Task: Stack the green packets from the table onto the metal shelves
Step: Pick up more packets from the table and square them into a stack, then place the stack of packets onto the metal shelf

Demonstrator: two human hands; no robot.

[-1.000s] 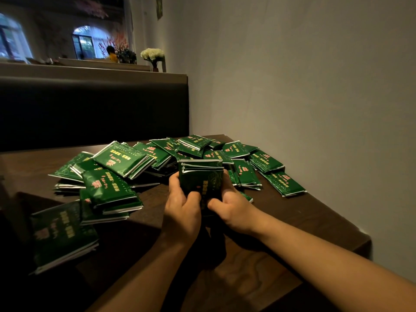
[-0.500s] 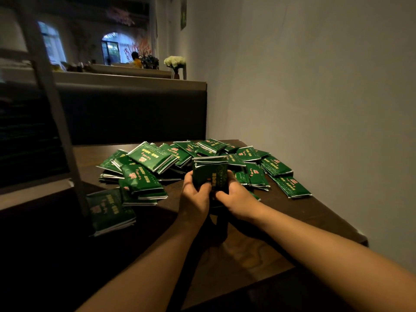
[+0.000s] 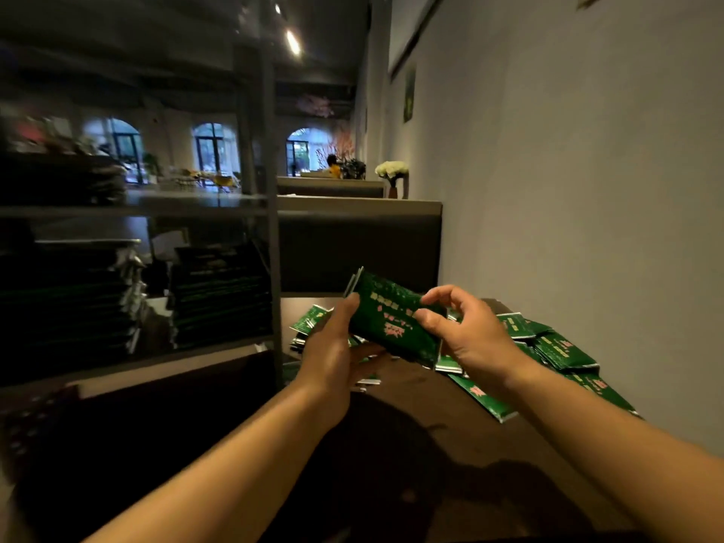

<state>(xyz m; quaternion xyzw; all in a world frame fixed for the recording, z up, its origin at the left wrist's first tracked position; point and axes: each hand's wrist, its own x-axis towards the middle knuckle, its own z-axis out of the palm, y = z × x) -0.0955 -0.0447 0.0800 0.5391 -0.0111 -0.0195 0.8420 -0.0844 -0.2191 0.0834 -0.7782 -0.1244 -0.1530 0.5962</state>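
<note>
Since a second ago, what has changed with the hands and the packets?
The bundle of green packets has been lifted off the table and tipped from upright to slanted. The left hand supports it from below, the right hand pinches its right end. The view has swung left, so the metal shelves and their stacks now show. The loose packets stay scattered on the table.
</note>
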